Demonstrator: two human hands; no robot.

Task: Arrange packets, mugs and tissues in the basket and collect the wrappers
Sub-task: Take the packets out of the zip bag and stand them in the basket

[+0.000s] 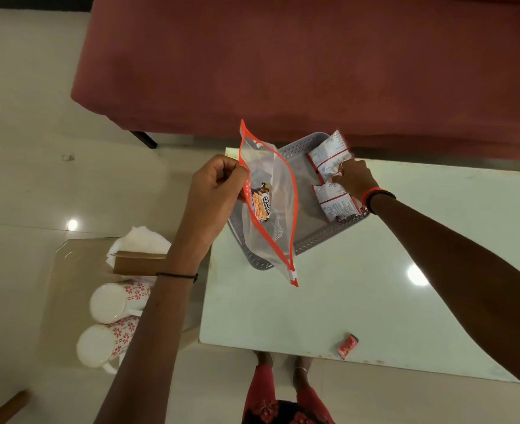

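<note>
My left hand pinches the rim of a clear zip pouch with an orange edge, held open above the grey perforated basket. A peanut packet lies inside the pouch. My right hand reaches into the basket's right side and grips a white-and-red packet. A second white-and-red packet lies in the basket just nearer to me. Two white mugs with red flower prints lie on a low surface at the left, next to white tissues.
The basket stands at the far left corner of a white table. A small red wrapper lies near the table's front edge. A brown cardboard box sits by the tissues. A red sofa runs behind the table.
</note>
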